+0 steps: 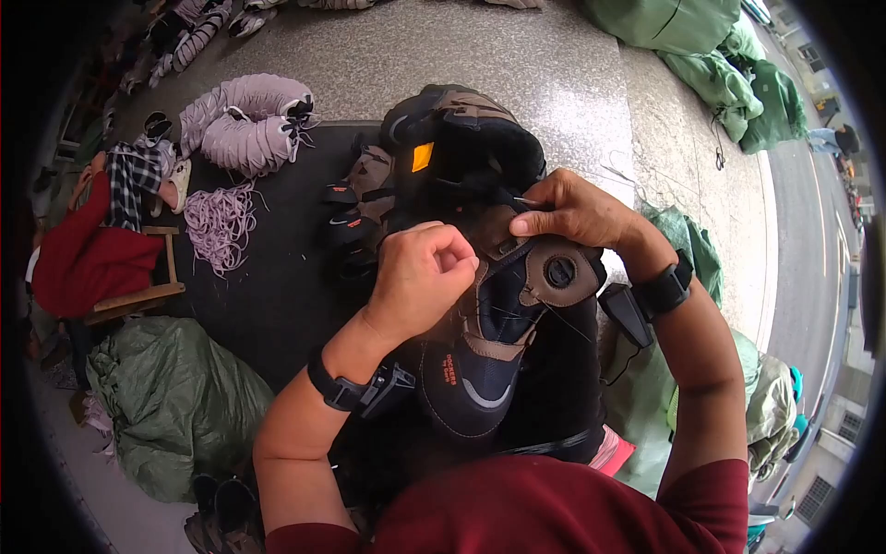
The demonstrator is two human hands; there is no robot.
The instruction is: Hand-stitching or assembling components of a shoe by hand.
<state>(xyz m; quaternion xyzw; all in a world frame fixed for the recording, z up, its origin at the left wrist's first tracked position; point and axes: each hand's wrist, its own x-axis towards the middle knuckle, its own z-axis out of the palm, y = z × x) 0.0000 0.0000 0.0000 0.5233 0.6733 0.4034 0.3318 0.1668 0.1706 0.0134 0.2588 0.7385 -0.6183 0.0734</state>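
Note:
A dark shoe upper point(471, 388) with brown leather panels and orange lettering on its toe lies across my lap. My right hand point(586, 217) grips its far edge, the thumb pressed on a brown flap; a small thin metal tip shows beside the fingers. Left of it, my left hand point(425, 277) is closed in a pinch above the upper, and what the fingertips hold, if anything, is hidden. A brown side panel point(558, 274) with a round dark patch sits below my right hand. Thin dark threads trail across the upper.
More shoe uppers point(461, 111) lie just beyond my hands. On the dark mat point(286, 212) are a pile of pale laces point(220, 226) and strung pink uppers point(247, 125). Green sacks point(175, 406) stand at left and far right. A person in red point(92, 249) sits at left.

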